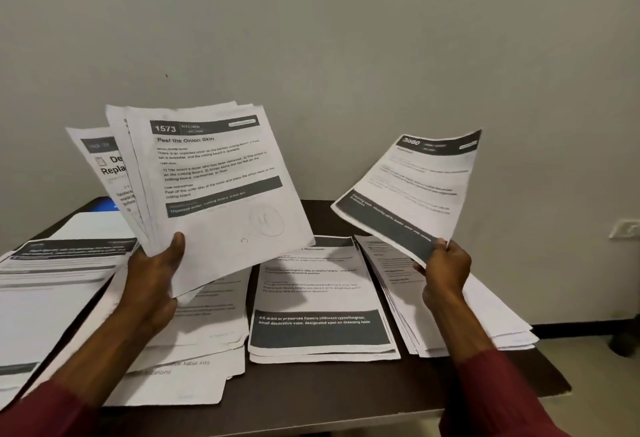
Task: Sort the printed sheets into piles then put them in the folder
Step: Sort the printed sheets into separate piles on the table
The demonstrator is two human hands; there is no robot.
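Before a pale wall (346, 21), the dark worktop (329, 398) is carrying paper piles (322, 298) and perhaps a blue folder (105, 203), while the left grip (156, 277) is clutching a fanned stack (221, 173) and the right grip (446, 274) is pinching one sheet (415, 187).

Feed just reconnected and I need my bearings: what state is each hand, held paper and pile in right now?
Stack: fanned, raised, print facing the camera.
Left hand: grips the stack at its bottom edge.
Sheet: single, raised, curled.
Right hand: pinches the sheet by a bottom corner.
Far-left pile: flat, partly out of frame.
Left pile: flat, sheets staggered.
Centre pile: flat, fairly squared.
Right pile: flat, splayed.
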